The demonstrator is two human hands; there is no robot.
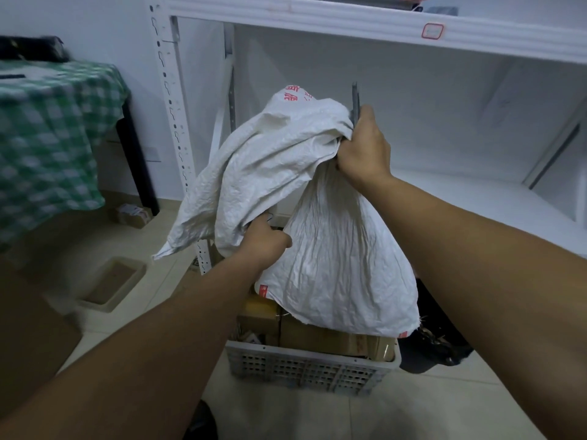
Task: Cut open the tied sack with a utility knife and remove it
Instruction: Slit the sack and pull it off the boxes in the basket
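A person is lifting the white woven sack (317, 249) clear of a crate (311, 366) of boxes, the right hand (365, 147) clenching bunched cloth together with the utility knife (355, 100), the left hand (263, 242) gripping a lower fold, apparently to peel it away.

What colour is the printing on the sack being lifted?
Red, on the white woven sack; the head view shows it best near the top.

Utility knife (355, 101) handle inside the right hand (363, 147); left hand (265, 241) fingertips under sack (305, 198) folds.
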